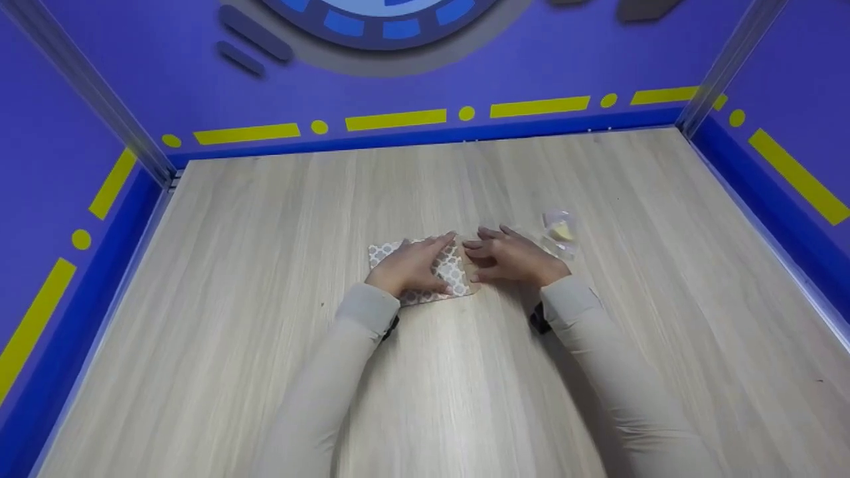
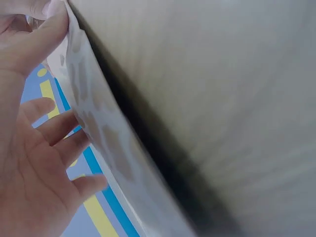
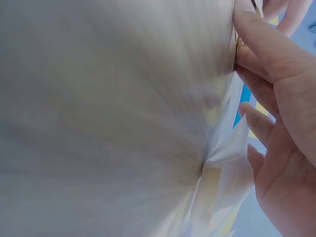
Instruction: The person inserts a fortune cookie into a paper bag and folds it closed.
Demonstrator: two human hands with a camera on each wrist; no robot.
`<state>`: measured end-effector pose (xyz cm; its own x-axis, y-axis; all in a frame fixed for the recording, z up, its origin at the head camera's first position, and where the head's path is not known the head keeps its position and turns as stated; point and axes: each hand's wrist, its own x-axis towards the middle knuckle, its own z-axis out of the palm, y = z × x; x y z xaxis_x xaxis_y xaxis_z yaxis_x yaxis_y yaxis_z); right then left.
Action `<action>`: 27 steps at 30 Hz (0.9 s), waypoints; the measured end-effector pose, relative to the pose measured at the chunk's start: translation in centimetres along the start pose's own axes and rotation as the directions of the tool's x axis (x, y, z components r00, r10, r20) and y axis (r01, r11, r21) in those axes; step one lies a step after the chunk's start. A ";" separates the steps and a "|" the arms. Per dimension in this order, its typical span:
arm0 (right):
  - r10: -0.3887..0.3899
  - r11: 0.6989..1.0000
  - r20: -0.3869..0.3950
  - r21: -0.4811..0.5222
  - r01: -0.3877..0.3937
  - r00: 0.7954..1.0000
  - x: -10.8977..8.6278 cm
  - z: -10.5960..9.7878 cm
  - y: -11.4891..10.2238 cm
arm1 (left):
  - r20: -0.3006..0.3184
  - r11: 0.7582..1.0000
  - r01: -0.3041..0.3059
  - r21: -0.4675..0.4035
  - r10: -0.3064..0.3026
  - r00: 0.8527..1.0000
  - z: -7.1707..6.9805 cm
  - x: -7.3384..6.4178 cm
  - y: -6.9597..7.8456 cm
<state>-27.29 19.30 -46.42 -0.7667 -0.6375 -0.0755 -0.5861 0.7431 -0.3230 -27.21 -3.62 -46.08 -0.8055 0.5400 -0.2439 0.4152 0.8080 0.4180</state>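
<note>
A flat paper packet (image 1: pixel 453 273) with a white and grey cell pattern lies on the table, a brown strip along its right edge. My left hand (image 1: pixel 413 264) rests on the packet, fingers spread and thumb near its close edge. At the right edge, the bent fingers and thumb of my right hand (image 1: pixel 510 257) hold the brown strip. The left wrist view shows the packet (image 2: pixel 106 133) edge-on beneath the left hand (image 2: pixel 39 173). Whether the packet is open inside is hidden. A small clear plastic wrapper (image 1: pixel 560 232) with a pale yellow piece lies beyond the right wrist.
The wood-grain table (image 1: pixel 265 265) reaches to blue-purple walls (image 1: pixel 398 93) with yellow markings at the back and both sides. Metal posts (image 1: pixel 99 86) stand at the back corners. Dark bands (image 1: pixel 539 320) are on both wrists.
</note>
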 end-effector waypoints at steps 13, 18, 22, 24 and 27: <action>-0.012 0.999 -0.018 0.032 0.013 1.000 -0.2 0.0 0.1 | -0.022 0.984 -0.143 0.107 0.146 0.989 -0.6 0.1 0.0; -0.025 1.000 -0.018 0.011 0.025 1.000 -0.2 -0.1 0.1 | -0.009 0.975 -0.147 0.167 0.150 0.989 -0.7 0.3 0.2; -0.039 0.999 -0.017 0.002 0.039 0.999 -0.2 -0.2 0.0 | 0.002 0.975 -0.128 0.181 0.130 0.991 -0.7 0.5 0.3; -0.042 0.999 -0.020 0.006 0.043 0.999 -0.2 -0.1 0.1 | -0.001 0.977 -0.127 0.173 0.129 0.992 -0.7 0.5 0.3; -0.044 0.999 -0.019 0.007 0.045 0.999 -0.1 0.0 0.2 | -0.016 0.977 -0.134 0.166 0.139 0.990 -0.6 0.5 0.1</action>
<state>-27.32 19.53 -46.45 -0.7447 -0.6659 -0.0433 -0.6178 0.7125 -0.3328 -27.80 -3.40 -45.57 -0.7466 0.6432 -0.1698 0.5839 0.7559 0.2961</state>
